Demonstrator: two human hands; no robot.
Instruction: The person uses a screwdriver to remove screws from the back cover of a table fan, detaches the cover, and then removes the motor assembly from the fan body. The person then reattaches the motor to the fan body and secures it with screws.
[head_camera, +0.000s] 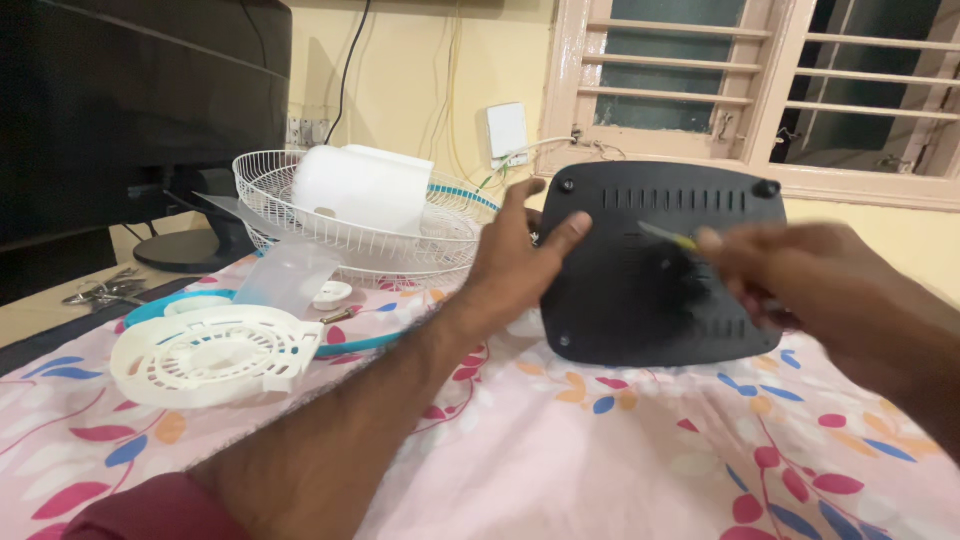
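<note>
Both hands (525, 255) (800, 280) on black base (640, 310) (right perhaps gripping brush (672, 262))

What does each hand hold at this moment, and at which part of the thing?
The left hand grips the black base by its left edge, keeping it tilted up. The right hand holds a blurred brush by its handle.
</note>
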